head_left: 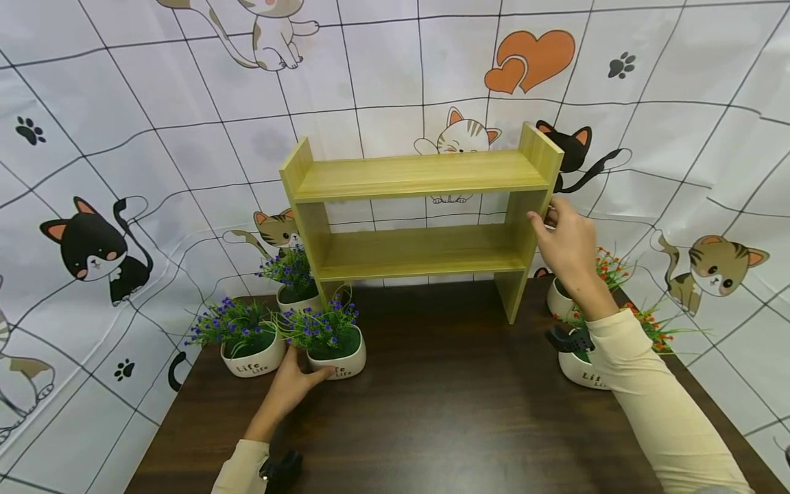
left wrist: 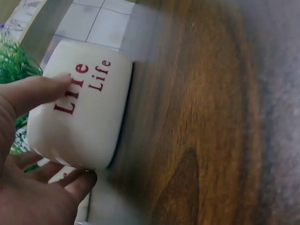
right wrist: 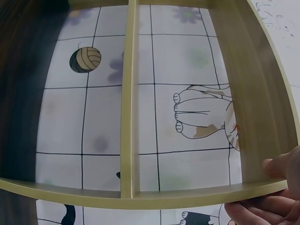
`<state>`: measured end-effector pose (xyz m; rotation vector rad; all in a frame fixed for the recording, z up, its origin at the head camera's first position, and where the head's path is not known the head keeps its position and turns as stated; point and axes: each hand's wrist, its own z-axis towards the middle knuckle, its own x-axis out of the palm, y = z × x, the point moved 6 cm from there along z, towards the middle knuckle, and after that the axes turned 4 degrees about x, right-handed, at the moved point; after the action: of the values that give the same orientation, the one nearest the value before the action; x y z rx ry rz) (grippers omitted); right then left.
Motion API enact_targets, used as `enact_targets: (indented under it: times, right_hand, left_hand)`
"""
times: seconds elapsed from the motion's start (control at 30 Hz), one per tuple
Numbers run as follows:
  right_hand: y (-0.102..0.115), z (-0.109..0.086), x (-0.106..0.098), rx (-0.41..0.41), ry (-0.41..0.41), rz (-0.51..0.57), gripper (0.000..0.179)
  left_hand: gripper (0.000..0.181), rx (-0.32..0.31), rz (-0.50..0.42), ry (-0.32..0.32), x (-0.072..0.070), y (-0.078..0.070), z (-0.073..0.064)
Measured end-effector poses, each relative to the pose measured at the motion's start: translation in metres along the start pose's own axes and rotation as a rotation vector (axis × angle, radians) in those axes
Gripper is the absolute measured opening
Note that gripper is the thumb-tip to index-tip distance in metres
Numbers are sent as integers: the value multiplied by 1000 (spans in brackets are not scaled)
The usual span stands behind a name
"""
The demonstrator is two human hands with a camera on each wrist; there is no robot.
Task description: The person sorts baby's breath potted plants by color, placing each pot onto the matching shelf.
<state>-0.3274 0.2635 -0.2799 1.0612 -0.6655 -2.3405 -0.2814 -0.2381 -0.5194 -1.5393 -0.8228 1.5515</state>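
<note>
A two-tier wooden shelf stands at the back of the table. My right hand holds the edge of its right side panel, thumb on the inner face and fingers outside, as the right wrist view also shows. Toward the left, my left hand grips a white potted plant with purple flowers by its side. In the left wrist view the thumb lies on the red lettering of the pot, and the fingers curl under its far side. Two more purple-flowered plants stand close by.
On the right stand two white pots with red-orange flowers, one at the back and one nearer, partly hidden by my right arm. Dark wooden tabletop stretches in front of the shelf. A cat-patterned sheet hangs behind.
</note>
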Motion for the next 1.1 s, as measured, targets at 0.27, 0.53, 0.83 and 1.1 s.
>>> enact_targets:
  times: [0.27,0.53,0.83,1.1]
  right_hand:
    - [-2,4,2,-42,-35,-21,31]
    - [-2,7,1,-30,-46,-24,27]
    - [-4,7,-2,-15,-75,4,23]
    - [-7,7,-3,-15,-80,8,21]
  left_hand:
    - [125,-73,-66,74,3,10,2]
    - [119,-64,-100,55,3,12,7]
    - [113,-89,-67,26,8,7,3]
    - [114,-86,-67,16,13,0,4]
